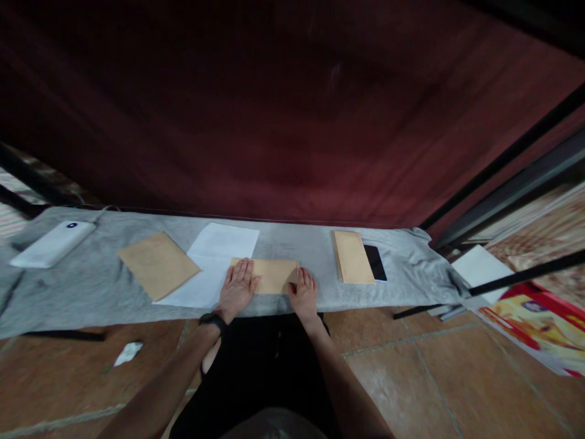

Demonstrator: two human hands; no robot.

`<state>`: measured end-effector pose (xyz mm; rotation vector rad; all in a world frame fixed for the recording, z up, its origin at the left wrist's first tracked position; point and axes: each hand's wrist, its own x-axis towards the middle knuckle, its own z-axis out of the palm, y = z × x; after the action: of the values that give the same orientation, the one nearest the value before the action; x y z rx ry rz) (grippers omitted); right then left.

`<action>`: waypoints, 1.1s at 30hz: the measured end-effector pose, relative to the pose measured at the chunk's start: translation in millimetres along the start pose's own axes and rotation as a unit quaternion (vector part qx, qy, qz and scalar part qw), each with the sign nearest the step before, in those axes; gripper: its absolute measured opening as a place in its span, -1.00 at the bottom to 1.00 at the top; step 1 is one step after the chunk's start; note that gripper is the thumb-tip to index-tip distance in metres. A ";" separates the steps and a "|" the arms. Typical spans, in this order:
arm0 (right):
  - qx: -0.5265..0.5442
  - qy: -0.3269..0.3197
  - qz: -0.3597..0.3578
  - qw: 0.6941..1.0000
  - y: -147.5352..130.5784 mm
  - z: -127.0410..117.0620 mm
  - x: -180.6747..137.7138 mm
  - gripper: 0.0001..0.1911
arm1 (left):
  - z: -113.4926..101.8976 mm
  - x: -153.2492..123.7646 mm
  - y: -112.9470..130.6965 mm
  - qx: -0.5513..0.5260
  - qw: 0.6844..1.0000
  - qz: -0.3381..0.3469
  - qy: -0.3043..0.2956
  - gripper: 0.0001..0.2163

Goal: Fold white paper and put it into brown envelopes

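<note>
A tan paper envelope (275, 275) lies flat on the grey cloth, directly before me. My left hand (238, 288) rests palm down on its left end with the fingers stretched out. At the opposite end, my right hand (304, 291) touches the right edge, thumb apart from the slightly bent fingers. White paper sheets (201, 277) lie partly beneath my left hand and under a larger tan envelope (158, 266) to the left. Right of my hands sits a small stack of tan envelopes (355, 256), partly covering a dark phone (375, 262).
The grey cloth (292, 238) covers a long narrow table against a dark red curtain (292, 122). A white device (53, 244) with a cable lies far left. At the right are black metal bars (525, 277) and a red-and-yellow box (539, 317). Crumpled tissue (128, 353) lies on the tiled floor.
</note>
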<state>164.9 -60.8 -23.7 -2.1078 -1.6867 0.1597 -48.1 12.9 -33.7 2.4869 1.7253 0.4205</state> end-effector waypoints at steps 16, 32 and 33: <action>0.257 -0.008 0.072 0.964 6.0 -0.6 16.5 -0.63 | 0.9 -26.0 93.4 -0.036 0.986 0.162 -0.018 -0.51; 0.180 -0.013 -0.018 0.983 14.8 -4.7 30.7 -0.67 | 5.3 -30.1 92.5 -0.007 0.978 0.206 0.044 -0.55; 0.172 -0.018 -0.018 0.985 16.2 -5.0 34.2 -0.68 | 6.6 -30.6 92.2 -0.004 0.976 0.211 0.046 -0.55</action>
<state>189.9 -32.2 -19.7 -1.8258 -1.5851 0.4475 27.2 -48.1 -24.7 2.8640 1.2040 0.5787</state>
